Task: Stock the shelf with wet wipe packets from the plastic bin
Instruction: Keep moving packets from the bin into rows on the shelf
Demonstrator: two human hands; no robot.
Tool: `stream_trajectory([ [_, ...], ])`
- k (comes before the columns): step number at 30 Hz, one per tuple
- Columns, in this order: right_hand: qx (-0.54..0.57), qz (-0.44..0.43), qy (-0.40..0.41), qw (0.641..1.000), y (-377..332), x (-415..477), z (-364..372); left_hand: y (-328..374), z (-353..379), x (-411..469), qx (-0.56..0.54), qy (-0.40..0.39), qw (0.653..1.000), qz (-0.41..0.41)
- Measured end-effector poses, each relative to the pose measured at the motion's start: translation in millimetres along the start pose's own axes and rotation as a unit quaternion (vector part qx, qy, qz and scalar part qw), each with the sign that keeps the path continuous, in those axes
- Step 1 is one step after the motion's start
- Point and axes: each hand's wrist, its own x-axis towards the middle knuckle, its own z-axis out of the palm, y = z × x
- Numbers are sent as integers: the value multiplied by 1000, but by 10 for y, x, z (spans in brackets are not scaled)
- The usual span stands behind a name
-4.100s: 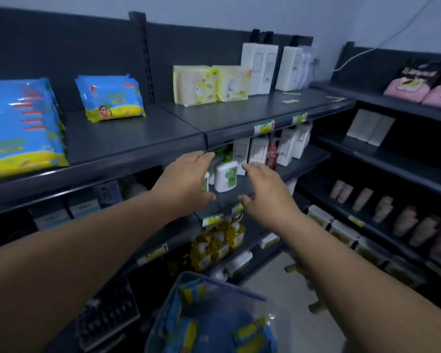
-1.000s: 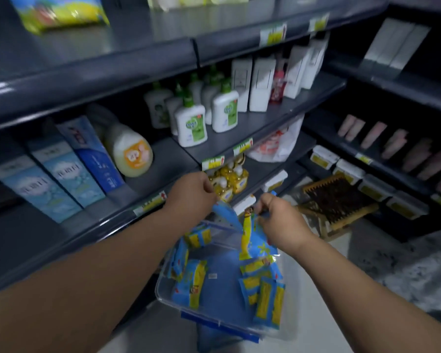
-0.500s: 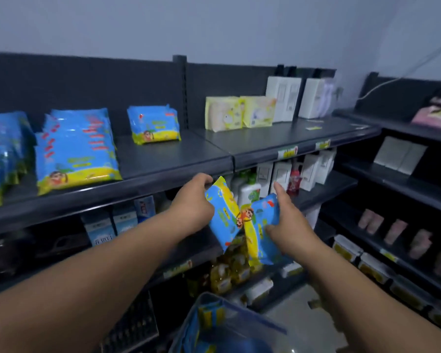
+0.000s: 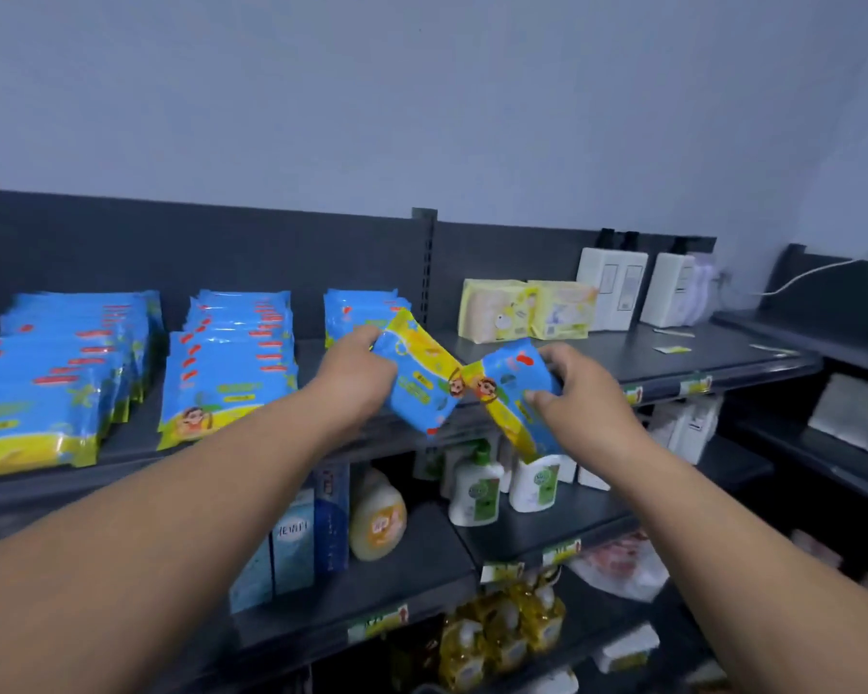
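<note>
Now left hand (image 4: 357,380) grips one packet (image 4: 424,393), right hand (image 4: 590,400) another packet (image 4: 512,380).

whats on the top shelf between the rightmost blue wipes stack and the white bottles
Two pale yellow packs stand there side by side, seen in the head view.

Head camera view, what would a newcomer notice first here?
At centre, the left hand grips one blue-and-yellow wipe packet and the right hand grips a second packet, both tilted before the top shelf. On that shelf's left part stand rows of matching packets.
</note>
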Motion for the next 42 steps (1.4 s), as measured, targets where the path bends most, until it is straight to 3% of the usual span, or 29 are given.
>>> stream_trajectory([
  [7, -15, -43, -19, 999, -278, 531, 209, 78, -272, 677, 45, -22, 998, 32],
  [15, -80, -71, -69, 992, -499, 1132, 521, 382, -458, 1415, 166, 14, 978, 123],
  [23, -89, -80, -123, 985, -446, 1538, 1043, 225, -260, 1996, 253, -103, 950, 148],
  [31, -157, -108, -104, 976, -290, 1803, 1393, -16, 90, 2349, 208, -211, 948, 116],
  [36, -157, -80, -46, 983, -149, 1890, 1491, -100, 7, 2519, 143, -182, 968, 95],
  [42, -61, -45, -87, 993, -80, 1943, 1656, -208, -135, 2524, 189, -168, 964, 83],
])
